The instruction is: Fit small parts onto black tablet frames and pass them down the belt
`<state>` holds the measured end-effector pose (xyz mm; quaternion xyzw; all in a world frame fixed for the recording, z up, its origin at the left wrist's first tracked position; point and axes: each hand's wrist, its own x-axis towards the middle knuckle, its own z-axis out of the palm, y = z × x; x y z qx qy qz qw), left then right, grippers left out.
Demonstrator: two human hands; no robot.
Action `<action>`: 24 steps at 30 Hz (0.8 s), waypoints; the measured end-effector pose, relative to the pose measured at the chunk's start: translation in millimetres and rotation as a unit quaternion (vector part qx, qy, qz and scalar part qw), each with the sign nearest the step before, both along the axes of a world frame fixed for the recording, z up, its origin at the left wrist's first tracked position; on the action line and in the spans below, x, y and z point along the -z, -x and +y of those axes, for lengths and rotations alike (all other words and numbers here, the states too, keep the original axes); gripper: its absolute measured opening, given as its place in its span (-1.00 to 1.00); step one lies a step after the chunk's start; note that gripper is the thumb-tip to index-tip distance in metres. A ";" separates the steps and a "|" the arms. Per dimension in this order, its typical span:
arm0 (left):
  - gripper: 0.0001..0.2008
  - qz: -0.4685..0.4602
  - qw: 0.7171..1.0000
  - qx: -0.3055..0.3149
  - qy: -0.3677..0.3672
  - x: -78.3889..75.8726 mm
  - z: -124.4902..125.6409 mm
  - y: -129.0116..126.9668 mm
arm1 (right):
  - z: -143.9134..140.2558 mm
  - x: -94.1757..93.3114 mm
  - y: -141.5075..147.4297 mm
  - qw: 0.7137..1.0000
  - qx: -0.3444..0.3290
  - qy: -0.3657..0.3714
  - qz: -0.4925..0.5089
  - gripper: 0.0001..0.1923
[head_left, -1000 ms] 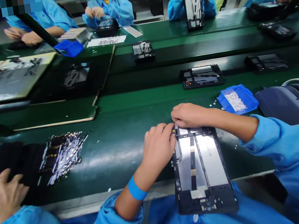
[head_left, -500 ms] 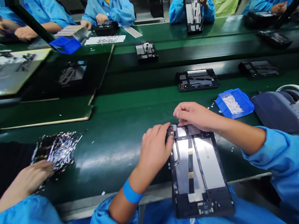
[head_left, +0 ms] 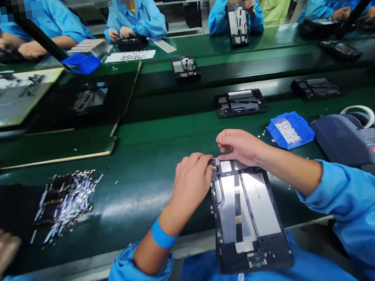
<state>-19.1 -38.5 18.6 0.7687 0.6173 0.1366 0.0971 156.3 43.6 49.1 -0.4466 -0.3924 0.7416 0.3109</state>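
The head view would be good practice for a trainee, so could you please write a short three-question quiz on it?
1. Multiple choice: on which wrist is the blue band worn? A) left; B) right; C) both.
2. True or false: the blue tray of white pieces lies to the right of the open device.
3. Fill in (near or far): the left hand and right hand are at the device's ____ end.

Key: 1. A; 2. True; 3. far.
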 end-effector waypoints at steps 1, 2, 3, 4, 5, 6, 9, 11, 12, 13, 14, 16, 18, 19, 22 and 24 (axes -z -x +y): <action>-0.69 0.003 1.000 0.004 -0.005 -0.4 2.5 0.4 | -0.7 0.1 -0.5 1.000 0.000 0.003 0.003 -0.80; -0.68 0.007 1.000 0.011 -0.009 -0.8 5.0 0.8 | -1.6 -0.6 -1.2 1.000 0.002 0.004 0.003 -0.80; -0.69 0.012 1.000 0.018 -0.011 -1.2 7.4 1.1 | -2.7 -1.8 -2.2 1.000 0.005 0.004 -0.002 -0.79; -0.69 0.019 0.999 0.027 -0.011 -1.5 9.5 1.5 | -4.0 -3.4 -3.3 1.000 0.007 0.002 -0.008 -0.79; -0.70 0.026 0.999 0.036 -0.010 -1.8 11.2 1.8 | -5.5 -5.1 -4.3 1.000 0.007 0.001 -0.013 -0.79; -0.71 0.033 0.999 0.043 -0.010 -2.0 12.6 2.2 | -7.1 -6.7 -5.1 1.000 0.004 0.001 -0.015 -0.79; -0.70 0.047 0.997 0.053 -0.011 -2.1 14.4 3.6 | -11.2 -8.9 -5.6 1.000 -0.007 0.010 -0.006 -0.79; -0.70 0.047 0.997 0.056 -0.013 -1.8 14.2 4.6 | -12.3 -7.8 -4.7 1.000 -0.005 0.016 0.002 -0.78; -0.70 0.046 0.997 0.057 -0.014 -1.8 14.1 4.9 | -12.5 -6.7 -4.3 1.000 -0.002 0.018 0.006 -0.78; -0.70 0.044 0.997 0.059 -0.014 -2.0 13.9 5.2 | -12.4 -5.4 -4.0 1.000 0.002 0.020 0.010 -0.78; -0.70 0.042 0.997 0.062 -0.013 -2.3 13.8 5.2 | -12.2 -4.1 -3.8 1.000 0.004 0.021 0.014 -0.77; -0.70 0.041 0.997 0.067 -0.010 -3.7 14.2 4.8 | -12.0 -1.5 -3.9 1.000 0.005 0.021 0.020 -0.77; -0.70 0.041 0.997 0.071 -0.010 -5.4 15.6 4.1 | -12.3 0.6 -4.5 1.000 0.005 0.018 0.023 -0.76; -0.70 0.041 0.996 0.074 -0.011 -6.3 16.8 3.8 | -12.7 1.4 -4.8 1.000 0.004 0.016 0.025 -0.76; -0.71 0.040 0.995 0.095 -0.015 -7.7 22.7 3.2 | -14.4 4.1 -5.4 0.999 0.004 0.008 0.030 -0.76; -0.73 0.038 0.993 0.115 -0.011 -7.6 28.0 3.2 | -15.4 6.7 -5.2 0.999 0.002 0.001 0.039 -0.75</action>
